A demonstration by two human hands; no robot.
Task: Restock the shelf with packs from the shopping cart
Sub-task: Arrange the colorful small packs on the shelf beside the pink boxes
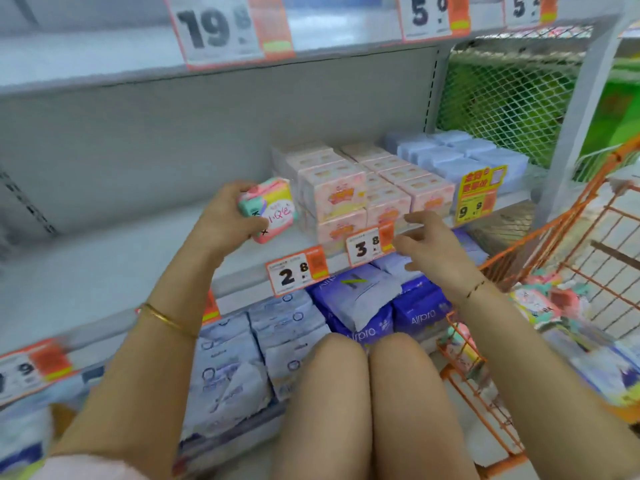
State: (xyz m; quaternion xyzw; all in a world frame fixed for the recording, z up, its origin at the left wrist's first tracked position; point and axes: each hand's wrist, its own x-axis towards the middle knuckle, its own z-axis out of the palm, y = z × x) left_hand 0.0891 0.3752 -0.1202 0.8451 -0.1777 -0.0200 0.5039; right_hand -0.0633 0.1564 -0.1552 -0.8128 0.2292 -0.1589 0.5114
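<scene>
Left hand grips 1 colourful pack, fingers curled round its left side, thumb on the front face near the lower edge. The pack is pink, green and yellow with a white label; it is tilted and held over the middle shelf, just beside the left end of the pink packs. Cannot tell if its lower corner touches the shelf board

Right hand holds nothing, fingers loosely spread and pointing left. It hovers in front of the shelf edge, just right of the 3.8 price tag

Pink packs are stacked 2 high in rows going back on the middle shelf. Pale blue packs stand to their right, with a yellow 9.8 tag in front of them. A 2.8 price tag hangs on the shelf edge below the held pack. The left part of the middle shelf is bare board

The lower shelf has purple packs and pale blue-white packs, partly hidden by the arms and the knees

The orange shopping cart stands at right, near the right arm. More colourful packs lie in it, blurred

Gold bangle on the left wrist, thin bracelet on the right wrist. A 19.8 tag is on the upper shelf edge, and a white mesh panel sits behind the right end of the shelving
</scene>
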